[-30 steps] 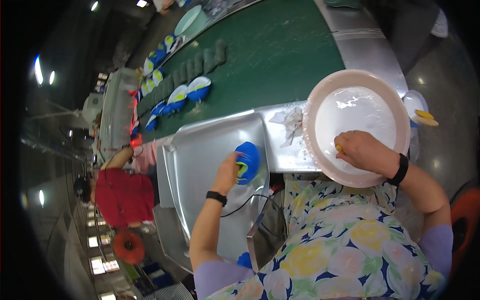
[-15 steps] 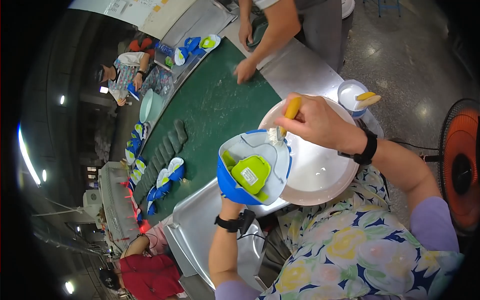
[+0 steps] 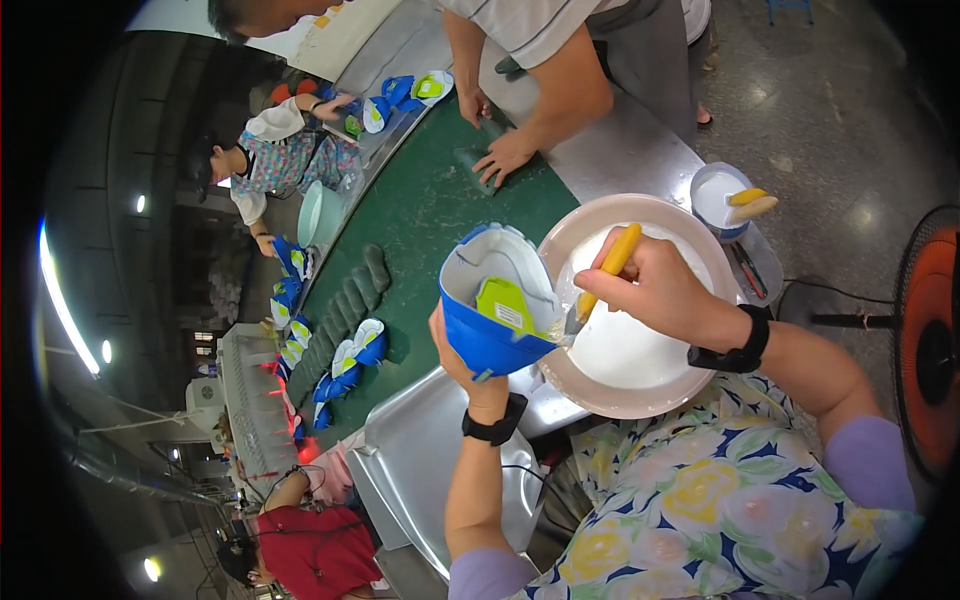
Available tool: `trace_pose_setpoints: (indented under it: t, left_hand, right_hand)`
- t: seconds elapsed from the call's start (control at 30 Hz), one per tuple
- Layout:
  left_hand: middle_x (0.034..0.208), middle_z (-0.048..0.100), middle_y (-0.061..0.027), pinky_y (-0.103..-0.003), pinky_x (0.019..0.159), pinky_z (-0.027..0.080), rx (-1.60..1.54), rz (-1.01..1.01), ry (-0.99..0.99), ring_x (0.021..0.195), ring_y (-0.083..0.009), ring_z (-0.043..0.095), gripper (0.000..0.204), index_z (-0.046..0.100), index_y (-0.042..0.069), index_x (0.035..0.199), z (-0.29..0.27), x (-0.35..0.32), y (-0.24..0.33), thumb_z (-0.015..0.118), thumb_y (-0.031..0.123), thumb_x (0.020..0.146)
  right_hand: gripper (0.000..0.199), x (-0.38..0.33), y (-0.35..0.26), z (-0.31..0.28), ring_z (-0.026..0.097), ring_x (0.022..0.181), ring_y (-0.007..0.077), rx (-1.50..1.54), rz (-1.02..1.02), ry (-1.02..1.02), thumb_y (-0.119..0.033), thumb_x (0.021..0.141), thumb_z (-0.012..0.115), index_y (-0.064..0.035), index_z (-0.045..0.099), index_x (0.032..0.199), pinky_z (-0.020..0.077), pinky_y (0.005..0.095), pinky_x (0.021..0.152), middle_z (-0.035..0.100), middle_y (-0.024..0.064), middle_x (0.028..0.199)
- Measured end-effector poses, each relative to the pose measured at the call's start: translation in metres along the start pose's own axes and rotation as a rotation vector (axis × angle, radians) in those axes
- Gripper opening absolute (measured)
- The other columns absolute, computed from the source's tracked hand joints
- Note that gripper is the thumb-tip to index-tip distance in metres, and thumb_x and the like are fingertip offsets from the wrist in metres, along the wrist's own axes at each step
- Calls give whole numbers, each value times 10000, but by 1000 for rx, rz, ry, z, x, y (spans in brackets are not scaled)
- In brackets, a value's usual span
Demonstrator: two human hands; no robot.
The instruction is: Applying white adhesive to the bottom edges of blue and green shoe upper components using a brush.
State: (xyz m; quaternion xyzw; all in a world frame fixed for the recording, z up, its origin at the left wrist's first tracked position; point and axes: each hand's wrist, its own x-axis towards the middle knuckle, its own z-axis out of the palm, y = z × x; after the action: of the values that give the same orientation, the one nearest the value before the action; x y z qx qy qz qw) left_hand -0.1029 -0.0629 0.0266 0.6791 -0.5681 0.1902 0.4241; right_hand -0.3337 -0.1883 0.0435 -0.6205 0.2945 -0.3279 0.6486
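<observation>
My left hand (image 3: 455, 365) is wrapped round a blue shoe upper (image 3: 490, 335) with a pale inside and a lime-green patch in it. The upper is tilted, its opening facing up towards me. Closed on the yellow handle of a brush (image 3: 610, 262) is my right hand (image 3: 665, 290). The brush head meets the upper's right-hand edge; its bristles are partly hidden there. Beneath the brush stands a pale pink basin (image 3: 640, 405) holding white liquid (image 3: 630, 350).
A small tub (image 3: 715, 200) with more yellow-handled brushes stands right of the basin. On the green conveyor belt (image 3: 430, 215) lie dark foot-shaped pieces (image 3: 350, 300) and blue uppers (image 3: 345, 370). A co-worker's hand (image 3: 505, 155) touches a dark piece. A metal tray (image 3: 420, 430) and fan (image 3: 930, 350) flank me.
The upper has turned and tilted, and the brush has moved from its upper edge down to its lower right edge. A co-worker leans in, with a dark piece now under their hand.
</observation>
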Motion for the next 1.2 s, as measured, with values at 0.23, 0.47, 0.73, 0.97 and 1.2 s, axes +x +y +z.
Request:
trace_pose_setpoints:
  t: [0.23, 0.47, 0.73, 0.97, 1.2]
  left_hand:
    - [1283, 604, -116, -388, 992, 495, -1336, -1267, -647, 1132, -259, 609, 444, 503, 69, 1359, -13, -28, -25, 477, 349, 1015]
    - [1324, 578, -127, -417, 1005, 491, -1330, -1316, -567, 1170, -272, 587, 475, 483, 73, 1379, -7, -51, -6, 439, 376, 1015]
    - [1356, 555, -140, -453, 1008, 491, -1444, -1401, -371, 1202, -291, 567, 515, 483, 69, 1382, -19, -51, 6, 407, 417, 1011]
    - [1167, 645, -156, -415, 860, 584, -1349, -1368, -483, 1000, -268, 676, 401, 539, 36, 1294, -24, -17, 3, 456, 300, 1004]
    - [1225, 623, -110, -372, 915, 548, -1414, -1182, -346, 1073, -219, 638, 406, 505, 62, 1340, -31, -26, -40, 455, 309, 1022]
  right_hand:
    - [214, 10, -8, -13, 639, 713, 198, -124, -632, -126, -177, 845, 746, -36, 616, 940, 492, 295, 629, 649, 81, 843]
    - [179, 21, -10, 14, 657, 843, 258, -242, -941, -418, -162, 852, 731, -55, 627, 950, 532, 360, 729, 672, 80, 923]
    - [223, 33, -8, -7, 652, 691, 304, -436, -472, -392, -218, 861, 709, -38, 581, 893, 507, 354, 638, 636, 133, 813]
    - [193, 40, -25, -12, 621, 683, 295, -370, -577, -333, -193, 869, 682, -37, 568, 862, 477, 364, 628, 621, 123, 770]
    - [189, 44, -35, 5, 608, 682, 268, -560, -457, -333, -162, 846, 695, -25, 568, 817, 465, 352, 616, 608, 120, 779]
